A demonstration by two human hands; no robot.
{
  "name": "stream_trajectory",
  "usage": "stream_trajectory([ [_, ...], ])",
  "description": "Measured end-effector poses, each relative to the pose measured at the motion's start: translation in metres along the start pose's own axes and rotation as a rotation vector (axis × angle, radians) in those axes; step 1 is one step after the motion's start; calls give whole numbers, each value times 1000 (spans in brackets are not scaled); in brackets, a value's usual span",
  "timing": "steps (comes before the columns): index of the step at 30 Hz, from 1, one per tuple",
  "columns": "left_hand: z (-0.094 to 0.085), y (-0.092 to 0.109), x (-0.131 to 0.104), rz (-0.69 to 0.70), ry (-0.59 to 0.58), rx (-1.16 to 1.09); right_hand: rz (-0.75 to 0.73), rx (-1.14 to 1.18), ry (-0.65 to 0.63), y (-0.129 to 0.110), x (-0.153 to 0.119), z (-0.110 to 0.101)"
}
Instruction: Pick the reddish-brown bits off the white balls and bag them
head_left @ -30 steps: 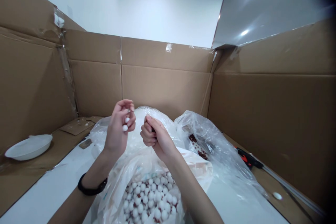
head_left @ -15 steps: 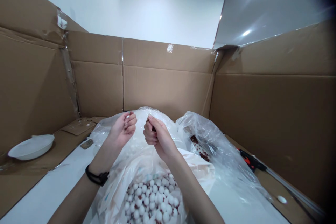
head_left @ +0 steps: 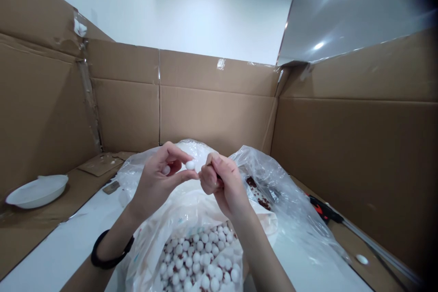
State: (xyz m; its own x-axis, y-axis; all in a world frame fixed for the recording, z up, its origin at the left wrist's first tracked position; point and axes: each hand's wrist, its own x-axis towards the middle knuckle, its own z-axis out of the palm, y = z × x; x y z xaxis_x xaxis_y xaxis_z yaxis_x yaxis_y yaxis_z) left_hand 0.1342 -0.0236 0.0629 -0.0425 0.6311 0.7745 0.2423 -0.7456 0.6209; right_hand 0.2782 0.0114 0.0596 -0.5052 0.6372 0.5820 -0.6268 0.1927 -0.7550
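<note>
My left hand (head_left: pixel 153 182) pinches a small white ball (head_left: pixel 190 165) between thumb and forefinger. A second white ball (head_left: pixel 166 170) sits inside its curled fingers. Close beside it, my right hand (head_left: pixel 226 182) is closed, thumb pressed on the bent forefinger. A thin dark edge shows at that grip, but its kind is too small to tell. Below both hands, a whitish plastic bag (head_left: pixel 145 255) gapes toward me. Inside lie many white balls (head_left: pixel 196 258) with reddish-brown bits among them.
Cardboard walls (head_left: pixel 215 114) enclose the white table (head_left: pixel 73 242). At left stands a white dish (head_left: pixel 37 192). A clear plastic bag (head_left: pixel 301 219) with reddish-brown pieces (head_left: pixel 264 203) lies right. Beyond are a black-and-red handled tool (head_left: pixel 326 212) and a white round piece (head_left: pixel 362 259).
My left hand has turned and moved right, bringing a white ball out to its fingertips. My right hand has shifted slightly right and down, still closed.
</note>
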Motion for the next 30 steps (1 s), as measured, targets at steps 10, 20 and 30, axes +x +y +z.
stream_trajectory([
  [10, 5, 11, -4, 101, 14, 22, -100, -150, -14, 4, -2, 1],
  [20, 2, 9, -3, 19, -67, -42, -201, -258, 35, 1, -3, -2],
  [30, 2, 9, -4, 41, -50, -12, -165, -421, 56, -6, -5, -1],
])
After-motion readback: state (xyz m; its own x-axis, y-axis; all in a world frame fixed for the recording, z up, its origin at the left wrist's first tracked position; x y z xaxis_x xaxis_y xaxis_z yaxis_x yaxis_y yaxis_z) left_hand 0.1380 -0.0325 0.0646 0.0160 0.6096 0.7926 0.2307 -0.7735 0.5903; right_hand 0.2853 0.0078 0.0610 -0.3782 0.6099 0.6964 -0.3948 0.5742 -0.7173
